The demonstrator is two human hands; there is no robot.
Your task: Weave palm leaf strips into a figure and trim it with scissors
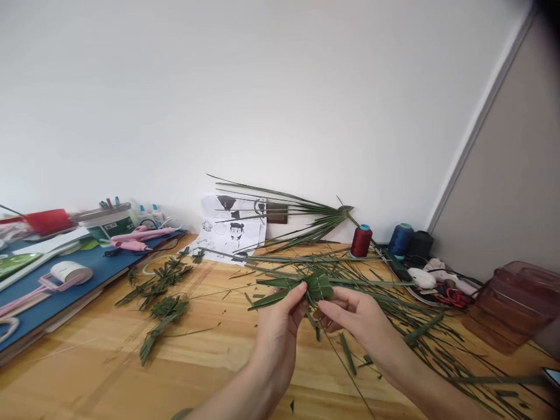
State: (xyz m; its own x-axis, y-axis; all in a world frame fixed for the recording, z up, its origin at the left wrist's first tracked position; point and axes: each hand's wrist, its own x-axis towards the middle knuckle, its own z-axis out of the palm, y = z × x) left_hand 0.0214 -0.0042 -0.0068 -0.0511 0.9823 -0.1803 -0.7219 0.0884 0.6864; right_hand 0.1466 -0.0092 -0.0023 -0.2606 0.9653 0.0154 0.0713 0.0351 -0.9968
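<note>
Over the middle of the wooden table, my left hand pinches a small woven piece of green leaf strips between thumb and fingers. Several cut leaf ends stick out to its left. My right hand is closed at the lower right edge of the same woven piece, thumb against fingers; what exactly its fingertips grip is too small to make out. A thin dark strand hangs from near the fingertips toward the table's front. Loose leaf strips lie behind and right of my hands.
Finished-looking woven leaf pieces lie at left. A palm frond leans on the wall beside printed drawings. Red and blue thread spools stand at back right, near a reddish plastic container. A pink glue gun rests far left.
</note>
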